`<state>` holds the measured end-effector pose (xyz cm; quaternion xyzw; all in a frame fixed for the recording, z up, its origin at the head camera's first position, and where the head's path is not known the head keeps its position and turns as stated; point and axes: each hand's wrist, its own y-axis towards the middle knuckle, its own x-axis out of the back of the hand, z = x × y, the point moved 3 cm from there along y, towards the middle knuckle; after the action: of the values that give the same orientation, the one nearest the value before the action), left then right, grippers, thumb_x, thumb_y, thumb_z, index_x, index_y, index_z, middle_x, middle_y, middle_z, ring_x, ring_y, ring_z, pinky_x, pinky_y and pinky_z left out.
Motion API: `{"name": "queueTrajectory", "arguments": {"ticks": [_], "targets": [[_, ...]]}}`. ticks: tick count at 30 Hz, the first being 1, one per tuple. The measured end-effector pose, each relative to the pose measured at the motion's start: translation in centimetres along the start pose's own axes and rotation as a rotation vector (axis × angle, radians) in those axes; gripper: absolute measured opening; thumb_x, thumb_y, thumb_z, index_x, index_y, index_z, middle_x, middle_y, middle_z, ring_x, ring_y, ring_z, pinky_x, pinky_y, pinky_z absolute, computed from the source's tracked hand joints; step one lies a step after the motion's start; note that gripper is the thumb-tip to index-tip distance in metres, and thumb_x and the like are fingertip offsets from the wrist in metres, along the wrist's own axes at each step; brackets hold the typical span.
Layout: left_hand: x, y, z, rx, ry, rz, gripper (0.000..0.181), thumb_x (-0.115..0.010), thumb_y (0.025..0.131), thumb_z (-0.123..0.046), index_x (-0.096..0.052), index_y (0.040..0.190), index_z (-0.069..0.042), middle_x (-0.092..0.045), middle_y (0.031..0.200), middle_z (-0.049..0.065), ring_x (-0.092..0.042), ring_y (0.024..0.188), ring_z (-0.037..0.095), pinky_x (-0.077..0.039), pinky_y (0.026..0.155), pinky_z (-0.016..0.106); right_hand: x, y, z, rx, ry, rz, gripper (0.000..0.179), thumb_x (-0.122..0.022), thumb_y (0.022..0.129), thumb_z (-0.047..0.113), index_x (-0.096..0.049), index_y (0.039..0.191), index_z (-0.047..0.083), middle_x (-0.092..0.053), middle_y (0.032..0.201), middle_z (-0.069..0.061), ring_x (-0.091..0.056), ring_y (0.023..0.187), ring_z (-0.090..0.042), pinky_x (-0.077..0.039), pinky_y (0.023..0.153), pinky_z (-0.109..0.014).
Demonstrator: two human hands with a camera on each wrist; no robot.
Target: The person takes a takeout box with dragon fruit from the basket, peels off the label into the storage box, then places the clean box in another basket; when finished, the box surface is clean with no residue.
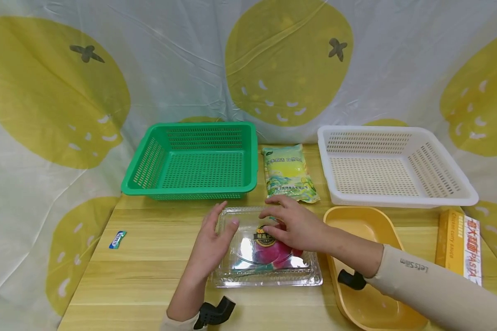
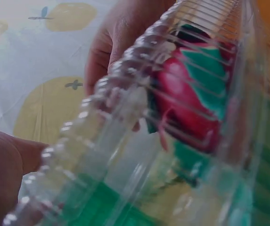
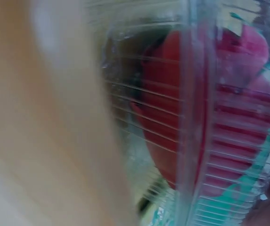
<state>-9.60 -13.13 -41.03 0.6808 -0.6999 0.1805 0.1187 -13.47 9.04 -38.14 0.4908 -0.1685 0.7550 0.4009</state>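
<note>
A clear plastic clamshell box (image 1: 240, 271) lies on the table with its lid down and a black and gold label on top. Inside it shows a pink, red and green item (image 1: 273, 253), whose kind I cannot tell through the plastic. My left hand (image 1: 215, 239) is at the box's left edge, fingers extended and thumb apart over the lid. From the right, my right hand (image 1: 294, 223) reaches over the lid with bent, spread fingers. In the left wrist view the ribbed box wall (image 2: 125, 122) stands between the hands.
Behind the box are a green basket (image 1: 190, 189), a green-yellow food packet (image 1: 290, 172) and a white basket (image 1: 401, 200). A yellow tray (image 1: 335, 276) lies under my right forearm. Farther right is a pasta box (image 1: 459, 246); a small blue-green packet (image 1: 117, 239) lies left.
</note>
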Motion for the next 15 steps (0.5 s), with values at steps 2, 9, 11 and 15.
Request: {"name": "queueTrajectory", "arguments": {"ticks": [2, 9, 11, 15], "targets": [[-0.4, 0.2, 0.2, 0.002, 0.026, 0.008, 0.061, -0.061, 0.102, -0.040, -0.041, 0.156, -0.019, -0.025, 0.169, 0.014, -0.024, 0.154, 0.045, -0.025, 0.117, 0.073, -0.2, -0.1, -0.1, 0.019, -0.013, -0.003, 0.026, -0.075, 0.094, 0.033, -0.073, 0.117, 0.022, -0.059, 0.140, -0.012, -0.059, 0.128, -0.030, -0.053, 0.105, -0.047], [-1.5, 0.5, 0.3, -0.003, 0.055, 0.000, 0.061, -0.064, 0.100, -0.039, -0.044, 0.154, -0.018, -0.026, 0.169, 0.011, -0.029, 0.152, 0.045, -0.027, 0.116, 0.073, -0.4, -0.2, -0.8, 0.044, -0.028, -0.009, 0.025, -0.073, 0.095, 0.034, -0.074, 0.116, 0.021, -0.061, 0.140, -0.011, -0.062, 0.126, -0.030, -0.052, 0.107, -0.047], [-1.7, 0.6, 0.3, -0.002, 0.052, 0.001, 0.061, -0.064, 0.101, -0.038, -0.043, 0.154, -0.020, -0.026, 0.169, 0.010, -0.029, 0.152, 0.044, -0.027, 0.116, 0.073, -0.4, -0.2, -1.0, 0.036, -0.014, -0.012, 0.024, -0.073, 0.095, 0.034, -0.074, 0.115, 0.021, -0.061, 0.140, -0.010, -0.062, 0.126, -0.030, -0.052, 0.107, -0.048], [-2.0, 0.9, 0.5, -0.008, 0.062, 0.006, 0.060, -0.063, 0.101, -0.039, -0.042, 0.155, -0.024, -0.027, 0.168, 0.010, -0.029, 0.152, 0.044, -0.028, 0.115, 0.074, -0.4, -0.3, -1.3, 0.015, 0.023, -0.031, 0.019, -0.074, 0.094, 0.032, -0.074, 0.110, 0.022, -0.062, 0.139, -0.008, -0.062, 0.125, -0.031, -0.052, 0.106, -0.050]]}}
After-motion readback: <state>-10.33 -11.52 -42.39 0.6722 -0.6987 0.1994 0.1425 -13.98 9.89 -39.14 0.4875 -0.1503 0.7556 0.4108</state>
